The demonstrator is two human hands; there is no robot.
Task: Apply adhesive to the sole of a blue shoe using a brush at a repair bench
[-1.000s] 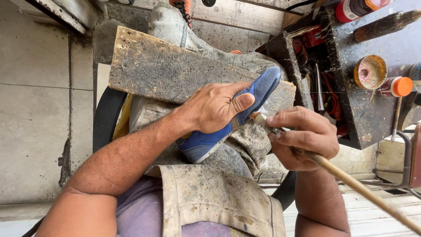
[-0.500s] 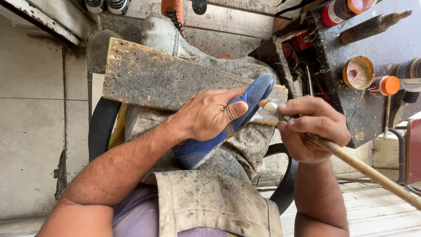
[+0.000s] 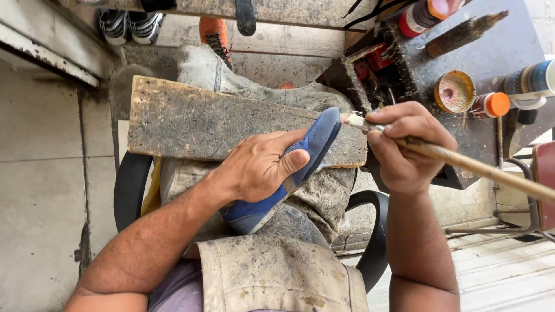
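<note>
the left hand [image 3: 257, 167] wraps around a blue shoe [image 3: 289, 167], thumb pressed flat along its side and fingers curled under, holding it firmly on its edge with the toe pointing toward 1 o'clock. the shoe sits near the centre of the view, its toe resting against the lower edge of a worn wooden board [image 3: 214, 124] that lies across the person's lap. the right hand [image 3: 407, 147], at 3 o'clock from the shoe, is closed tight on a long wooden-handled brush [image 3: 462, 164]; the bristle tip touches or nearly touches the shoe's toe, and the handle runs off toward 4 o'clock.

the board is rough, grey-brown and stained, chipped along its edges. under it are dirty, paste-crusted trousers [image 3: 312, 196] and a stiff, soiled apron [image 3: 277, 277] at 6 o'clock. the black rim of a seat [image 3: 130, 188] curves out at 9 o'clock.

at 2 o'clock stands a dark, grimy workbench [image 3: 491, 52] carrying a small open tin [image 3: 455, 91] with orange-crusted rim, an orange-capped bottle [image 3: 490, 105] just beside it, and a red-labelled container [image 3: 425, 14] at the top. the floor at 9 o'clock is pale concrete slabs [image 3: 40, 173]; at 12 o'clock a sneaker [image 3: 127, 24] and an orange shoe [image 3: 214, 32] sit by a wooden plank.
</note>
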